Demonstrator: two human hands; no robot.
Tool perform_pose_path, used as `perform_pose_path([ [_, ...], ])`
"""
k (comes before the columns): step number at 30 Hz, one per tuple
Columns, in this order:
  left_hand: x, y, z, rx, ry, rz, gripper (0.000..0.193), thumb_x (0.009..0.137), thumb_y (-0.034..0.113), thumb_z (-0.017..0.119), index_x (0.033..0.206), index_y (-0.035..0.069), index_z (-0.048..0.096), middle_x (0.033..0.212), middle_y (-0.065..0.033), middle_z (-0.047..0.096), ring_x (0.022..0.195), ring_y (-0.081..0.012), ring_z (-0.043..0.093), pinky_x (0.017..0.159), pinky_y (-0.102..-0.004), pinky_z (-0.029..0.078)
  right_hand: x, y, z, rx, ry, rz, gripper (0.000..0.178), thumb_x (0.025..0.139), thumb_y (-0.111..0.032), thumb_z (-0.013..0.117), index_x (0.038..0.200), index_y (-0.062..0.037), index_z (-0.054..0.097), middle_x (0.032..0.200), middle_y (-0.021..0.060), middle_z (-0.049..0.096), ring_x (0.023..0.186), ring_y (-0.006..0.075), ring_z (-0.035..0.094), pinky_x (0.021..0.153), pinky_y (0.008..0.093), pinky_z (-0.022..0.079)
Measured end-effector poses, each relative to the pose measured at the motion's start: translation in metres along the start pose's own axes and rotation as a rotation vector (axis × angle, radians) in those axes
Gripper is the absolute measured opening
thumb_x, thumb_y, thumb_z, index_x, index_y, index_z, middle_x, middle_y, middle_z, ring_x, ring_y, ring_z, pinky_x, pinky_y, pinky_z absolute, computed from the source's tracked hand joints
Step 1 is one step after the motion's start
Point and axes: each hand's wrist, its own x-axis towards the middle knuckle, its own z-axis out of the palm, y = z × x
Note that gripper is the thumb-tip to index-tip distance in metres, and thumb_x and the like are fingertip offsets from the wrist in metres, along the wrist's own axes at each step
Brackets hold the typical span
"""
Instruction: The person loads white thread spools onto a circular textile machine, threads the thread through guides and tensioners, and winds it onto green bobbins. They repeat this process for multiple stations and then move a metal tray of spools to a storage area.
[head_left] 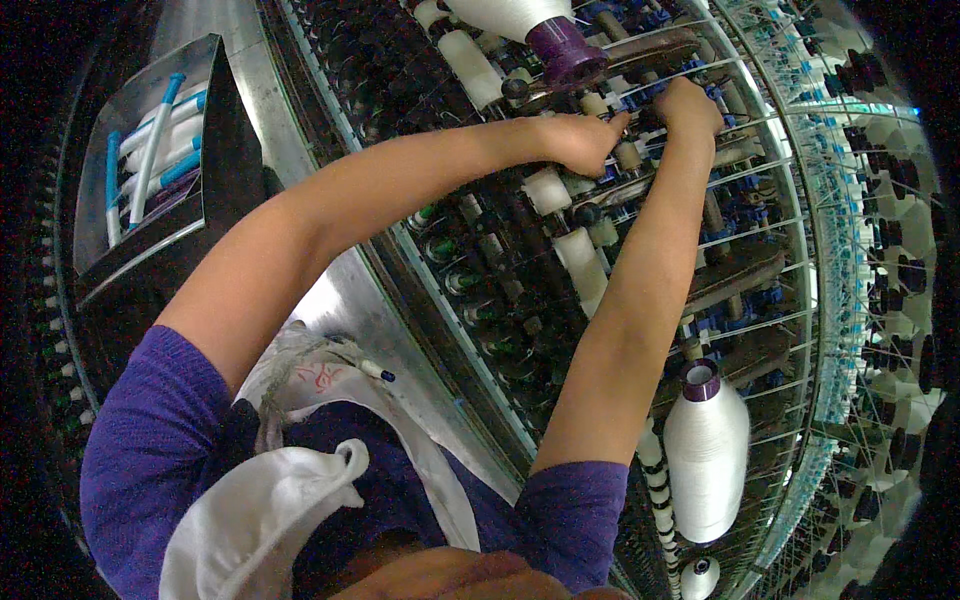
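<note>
Both my arms reach forward into a spinning frame (735, 265). My left hand (588, 143) is bent beside small rollers and blue fittings, a finger and thumb close together at its tip. My right hand (690, 106), just right of it, is curled with its fingers turned down among the blue parts. Whatever either hand pinches is too small or hidden to make out. Above my left hand lies a large white yarn bobbin with a purple end (568, 52). A pale roller (546, 191) sits just below that hand.
Another white yarn bobbin (708, 460) with a purple tip stands right of my right forearm. A curved metal rail (803, 250) and thin rods border the machine's right side. At the left, a dark metal bin (92, 240) holds white and blue tubes. White cloth (240, 515) hangs at my front.
</note>
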Motion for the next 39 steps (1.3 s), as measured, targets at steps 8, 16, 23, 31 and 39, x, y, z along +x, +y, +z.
perform_pose_path([
  [8, -0.006, -0.022, 0.000, -0.040, 0.015, 0.102, 0.073, 0.078, 0.015, 0.061, 0.142, 0.004, 0.027, 0.099, -0.0259, 0.063, 0.089, -0.0394, 0.064, 0.079, -0.0465, 0.052, 0.018, 0.011, 0.021, 0.020, 0.049, -0.048, 0.032, 0.089, -0.023, 0.051, 0.116, -0.0098, 0.064, 0.124, 0.0146, 0.060, 0.114, 0.0362, 0.057, 0.090, 0.0565, 0.046],
  [16, -0.005, -0.018, 0.000, 0.012, 0.285, 0.152, 0.016, 0.065, 0.015, 0.066, 0.067, -0.001, 0.062, 0.065, -0.0211, 0.062, 0.061, -0.0360, 0.063, 0.057, -0.0470, 0.052, 0.015, -0.009, -0.003, -0.018, 0.197, -0.149, 0.023, 0.086, -0.023, 0.051, 0.101, -0.0086, 0.060, 0.106, 0.0170, 0.065, 0.094, 0.0403, 0.063, 0.074, 0.0525, 0.052],
  [23, 0.011, -0.003, 0.035, -0.001, 0.084, 0.058, 0.099, 0.068, 0.011, 0.071, 0.148, 0.006, 0.013, 0.092, -0.0258, 0.064, 0.081, -0.0366, 0.064, 0.069, -0.0460, 0.053, 0.022, 0.028, 0.046, 0.080, 0.113, -0.023, 0.028, 0.083, -0.018, 0.064, 0.106, -0.0040, 0.058, 0.113, 0.0163, 0.062, 0.102, 0.0396, 0.060, 0.078, 0.0508, 0.052],
  [31, -0.078, -0.026, 0.016, 0.075, 0.253, 0.497, 0.061, 0.076, 0.021, 0.066, 0.130, 0.005, 0.042, 0.093, -0.0208, 0.060, 0.087, -0.0357, 0.060, 0.071, -0.0476, 0.049, -0.037, 0.003, -0.010, 0.127, -0.076, 0.006, 0.031, 0.094, -0.018, 0.050, 0.123, -0.0075, 0.055, 0.126, 0.0173, 0.055, 0.107, 0.0351, 0.056, 0.086, 0.0456, 0.047],
  [39, -0.487, -0.254, -0.103, 0.548, 0.302, -0.475, 0.061, 0.072, 0.015, 0.071, 0.127, 0.006, 0.047, 0.105, -0.0179, 0.060, 0.098, -0.0349, 0.059, 0.078, -0.0445, 0.050, -0.203, -0.193, -0.036, 0.664, 0.126, -0.820, 0.048, 0.085, -0.020, 0.058, 0.128, -0.0007, 0.049, 0.123, 0.0237, 0.055, 0.108, 0.0373, 0.056, 0.090, 0.0465, 0.046],
])
